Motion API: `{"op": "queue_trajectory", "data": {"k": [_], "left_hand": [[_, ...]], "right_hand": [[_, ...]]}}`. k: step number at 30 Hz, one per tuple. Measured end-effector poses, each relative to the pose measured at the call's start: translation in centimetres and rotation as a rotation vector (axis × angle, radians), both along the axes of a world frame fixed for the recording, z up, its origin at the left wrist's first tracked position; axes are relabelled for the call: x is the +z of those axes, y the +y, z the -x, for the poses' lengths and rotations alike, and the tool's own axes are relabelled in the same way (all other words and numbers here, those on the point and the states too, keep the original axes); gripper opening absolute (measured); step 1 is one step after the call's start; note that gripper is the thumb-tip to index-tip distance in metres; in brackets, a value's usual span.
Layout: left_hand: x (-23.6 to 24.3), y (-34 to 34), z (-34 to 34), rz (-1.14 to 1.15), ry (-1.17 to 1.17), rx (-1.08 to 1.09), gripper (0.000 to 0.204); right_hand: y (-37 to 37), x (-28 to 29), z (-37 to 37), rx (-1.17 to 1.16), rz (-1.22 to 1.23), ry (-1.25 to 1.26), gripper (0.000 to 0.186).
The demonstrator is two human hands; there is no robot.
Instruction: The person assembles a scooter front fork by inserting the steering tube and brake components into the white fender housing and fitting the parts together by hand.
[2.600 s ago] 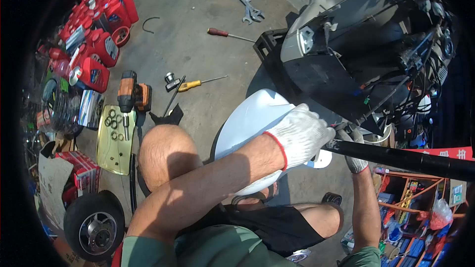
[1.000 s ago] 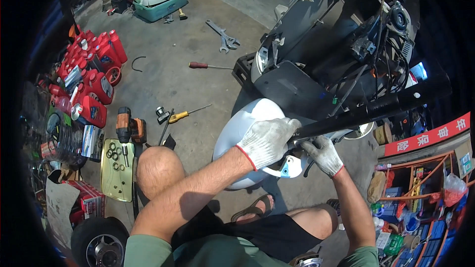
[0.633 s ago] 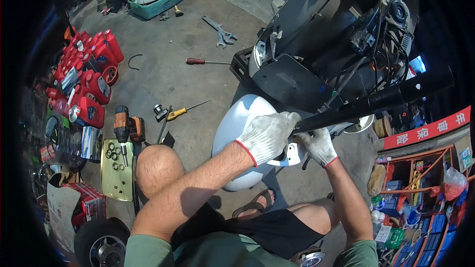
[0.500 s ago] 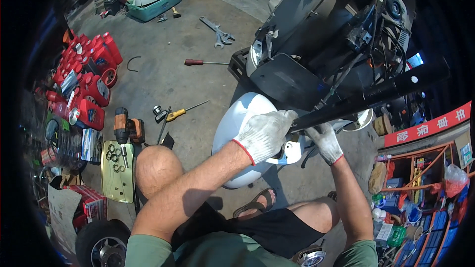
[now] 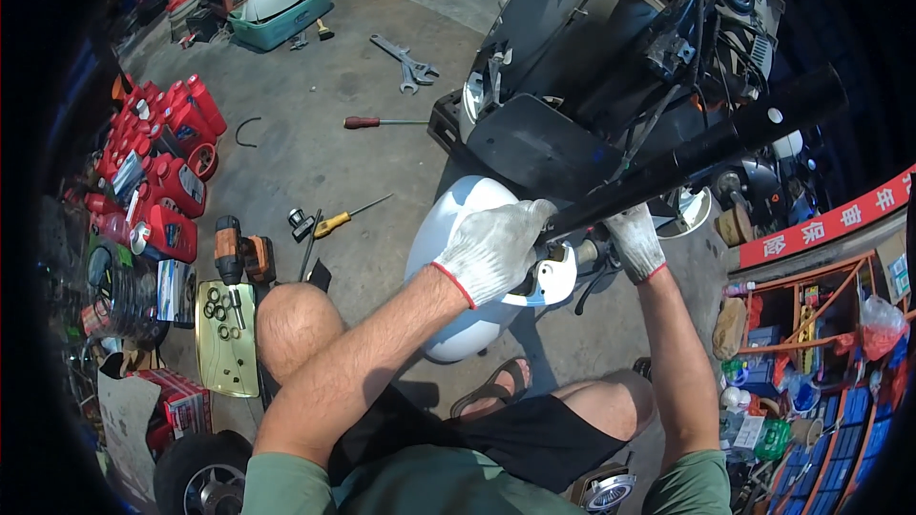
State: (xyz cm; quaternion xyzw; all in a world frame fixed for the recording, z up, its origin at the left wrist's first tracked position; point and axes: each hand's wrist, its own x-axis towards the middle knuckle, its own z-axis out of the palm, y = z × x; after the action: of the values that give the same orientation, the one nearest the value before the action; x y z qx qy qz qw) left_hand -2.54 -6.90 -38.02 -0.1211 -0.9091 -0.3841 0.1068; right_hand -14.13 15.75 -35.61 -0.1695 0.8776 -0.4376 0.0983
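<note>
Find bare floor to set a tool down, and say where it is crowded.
Bare floor lies between the red screwdriver and yellow screwdriver, and again between the white shell, right knee and right forearm. It is crowded around the left grip and right grip, by the black tube, and among the red bottles, drill and gold tray.

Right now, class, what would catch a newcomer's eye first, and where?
The long black tube dominates, slanting from the gloved left hand toward the upper right. A smooth, pale rounded shell shows partly behind that hand. Bright red jugs crowd the floor at far left.
</note>
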Motion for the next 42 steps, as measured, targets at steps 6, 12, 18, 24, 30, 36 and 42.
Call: {"op": "queue_trajectory", "data": {"k": [6,12,18,24,30,36,42], "left_hand": [[0.2,-0.1,0.5,0.048,0.003,0.031,0.040],[0.6,0.0,1.0,0.060,-0.070,0.026,0.044],[-0.7,-0.1,1.5,0.039,0.008,0.050,0.049],[-1.0,0.2,1.8,0.011,0.095,0.060,0.051],[-1.4,0.1,2.4,0.031,0.054,0.068,0.053],[-0.6,0.2,2.4,0.064,0.029,0.090,0.051],[-0.1,0.5,2.0,0.006,-0.078,0.052,0.045]], "right_hand": [[-1.7,1.5,-1.2,-0.008,-0.023,-0.023,0.041],[-0.9,0.0,-0.1,-0.049,-0.027,-0.040,0.047],[-0.8,-0.6,0.0,-0.054,-0.008,0.012,0.040],[-0.4,-0.6,-0.2,-0.040,0.062,0.032,0.034],[-0.7,-0.2,-0.3,-0.016,0.055,0.030,0.030],[-0.7,-0.1,-0.7,-0.058,0.070,-0.028,0.028],[1.0,0.7,-0.1,0.016,0.008,0.021,0.036]]}}
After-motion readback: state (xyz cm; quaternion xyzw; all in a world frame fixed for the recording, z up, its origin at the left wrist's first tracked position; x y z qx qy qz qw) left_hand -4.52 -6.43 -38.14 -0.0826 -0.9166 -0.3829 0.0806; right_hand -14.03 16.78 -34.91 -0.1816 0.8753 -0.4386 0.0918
